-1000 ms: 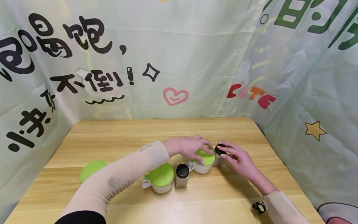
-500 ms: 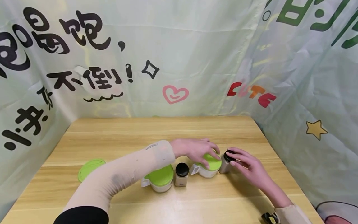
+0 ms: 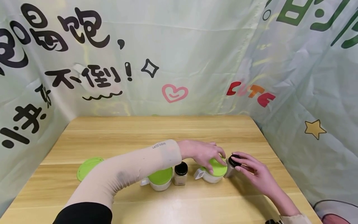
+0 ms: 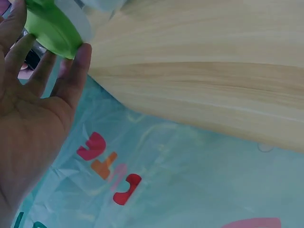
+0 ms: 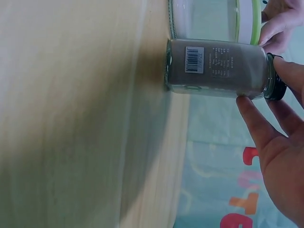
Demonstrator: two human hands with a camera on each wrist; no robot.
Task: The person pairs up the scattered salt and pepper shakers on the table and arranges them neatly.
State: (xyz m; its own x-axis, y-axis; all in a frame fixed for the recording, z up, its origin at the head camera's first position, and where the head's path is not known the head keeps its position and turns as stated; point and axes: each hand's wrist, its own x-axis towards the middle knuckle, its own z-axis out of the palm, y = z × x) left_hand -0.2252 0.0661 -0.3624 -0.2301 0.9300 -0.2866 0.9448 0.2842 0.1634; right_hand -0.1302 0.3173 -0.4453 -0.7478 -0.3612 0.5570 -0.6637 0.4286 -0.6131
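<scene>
My left hand [image 3: 203,153] reaches across from the left and grips the green lid [image 4: 54,29] of a squat seasoning jar [image 3: 212,178] from above, fingers spread around its rim. A white handle sticks out on that jar's left side. Right beside it stands a square glass spice bottle [image 5: 216,66] with a barcode label and greyish contents. My right hand [image 3: 255,169] pinches this bottle near its black cap [image 3: 234,161], thumb on one side and fingers on the other. In the right wrist view the bottle's base is down at the table, close against the jar.
Left of my hands stand another green-lidded jar [image 3: 160,179], partly behind my left sleeve, and a second black-capped spice bottle [image 3: 180,175]. A green lid-like disc [image 3: 89,168] lies farther left, partly covered by the forearm. Printed cloth [image 3: 195,56] hangs around the wooden table [image 3: 156,127].
Both hands have shifted right and a little nearer, taking the green-lidded jar and the spice bottle along side by side. The other jar and bottle stayed in place.
</scene>
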